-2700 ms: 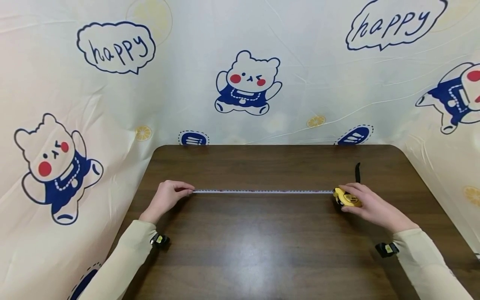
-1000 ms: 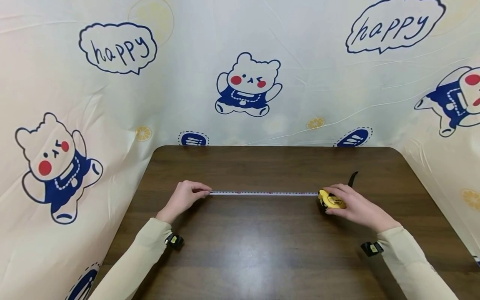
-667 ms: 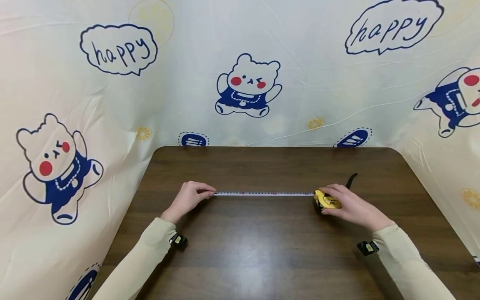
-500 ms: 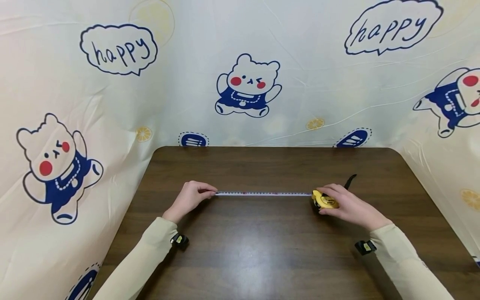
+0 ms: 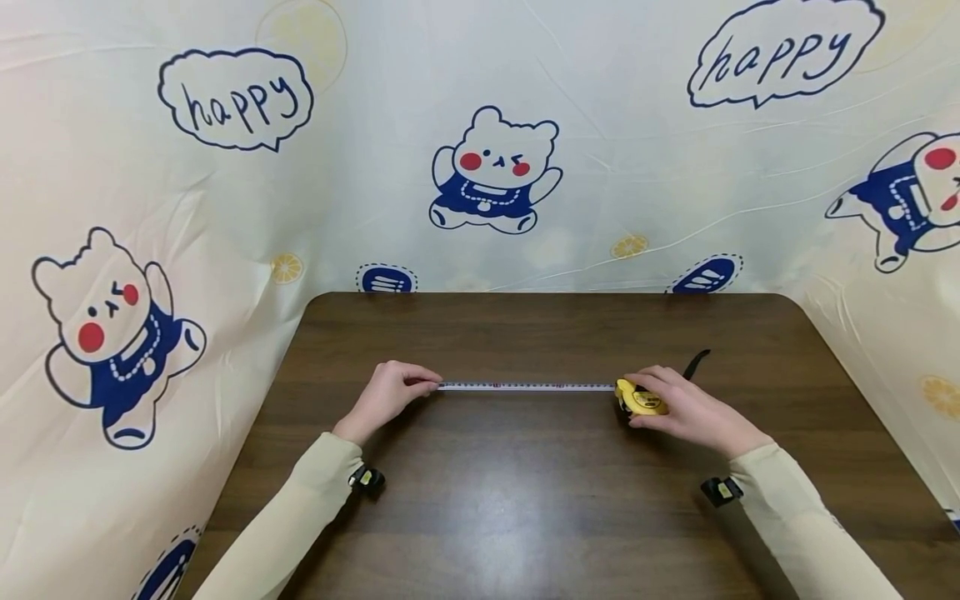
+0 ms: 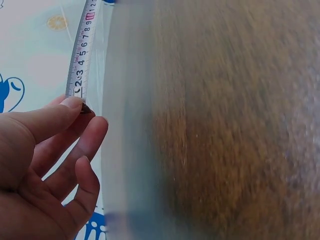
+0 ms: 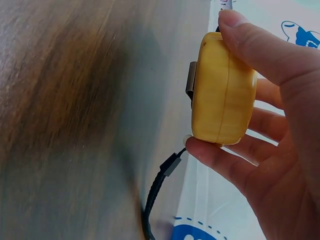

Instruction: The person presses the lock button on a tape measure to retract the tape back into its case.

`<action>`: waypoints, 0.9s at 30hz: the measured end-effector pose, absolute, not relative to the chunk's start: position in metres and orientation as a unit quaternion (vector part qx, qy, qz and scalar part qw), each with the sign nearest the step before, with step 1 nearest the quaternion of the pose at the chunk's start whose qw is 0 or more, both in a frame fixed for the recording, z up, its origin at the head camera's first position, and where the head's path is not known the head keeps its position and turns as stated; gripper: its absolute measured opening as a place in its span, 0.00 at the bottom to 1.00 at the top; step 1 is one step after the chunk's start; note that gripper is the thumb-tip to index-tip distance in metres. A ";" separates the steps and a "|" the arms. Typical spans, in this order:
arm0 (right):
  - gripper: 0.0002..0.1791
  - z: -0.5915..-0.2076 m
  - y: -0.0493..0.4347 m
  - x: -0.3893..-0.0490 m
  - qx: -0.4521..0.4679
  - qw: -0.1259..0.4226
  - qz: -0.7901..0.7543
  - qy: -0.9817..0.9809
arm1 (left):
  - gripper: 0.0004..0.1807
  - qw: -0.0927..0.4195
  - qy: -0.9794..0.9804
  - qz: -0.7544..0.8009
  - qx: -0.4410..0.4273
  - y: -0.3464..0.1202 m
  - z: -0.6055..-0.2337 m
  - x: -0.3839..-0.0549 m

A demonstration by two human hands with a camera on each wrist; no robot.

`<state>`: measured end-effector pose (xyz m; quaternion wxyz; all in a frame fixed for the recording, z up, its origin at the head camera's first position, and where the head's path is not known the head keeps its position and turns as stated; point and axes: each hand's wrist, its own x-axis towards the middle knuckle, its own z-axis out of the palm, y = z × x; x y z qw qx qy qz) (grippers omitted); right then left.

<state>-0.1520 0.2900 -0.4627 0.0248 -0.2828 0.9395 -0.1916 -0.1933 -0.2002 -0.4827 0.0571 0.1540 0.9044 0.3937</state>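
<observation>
My right hand (image 5: 686,406) grips the yellow case of a tape measure (image 5: 643,398), its thumb and fingers round the body. In the right wrist view the case (image 7: 224,90) shows a metal clip on its side and a black wrist strap (image 7: 159,182) hanging from its end. The white blade (image 5: 528,387) runs straight out of the case to the left, drawn taut over the table. My left hand (image 5: 386,398) pinches the blade's end between thumb and fingers. Low numbers on the blade (image 6: 82,55) show just past the thumb in the left wrist view.
A dark brown wooden table (image 5: 480,500) lies under both hands, its far corners rounded. Behind and beside it hangs a pale curtain (image 5: 375,167) printed with bears and "happy" bubbles. Small black cameras (image 5: 367,481) sit at both wrists.
Both hands have come closer together, the left moving right and the right moving left. The stretch of blade between them has become much shorter.
</observation>
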 end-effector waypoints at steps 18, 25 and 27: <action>0.36 -0.468 0.278 -0.154 -0.302 0.010 -0.195 0.933 | 0.07 0.057 0.899 0.405 0.156 -0.184 -0.484 -0.191; 0.36 -0.467 0.271 -0.156 -0.311 0.007 -0.192 0.931 | 0.07 0.058 0.898 0.405 0.163 -0.175 -0.483 -0.191; 0.36 -0.467 0.269 -0.156 -0.312 0.007 -0.193 0.930 | 0.07 0.054 0.899 0.403 0.164 -0.172 -0.484 -0.192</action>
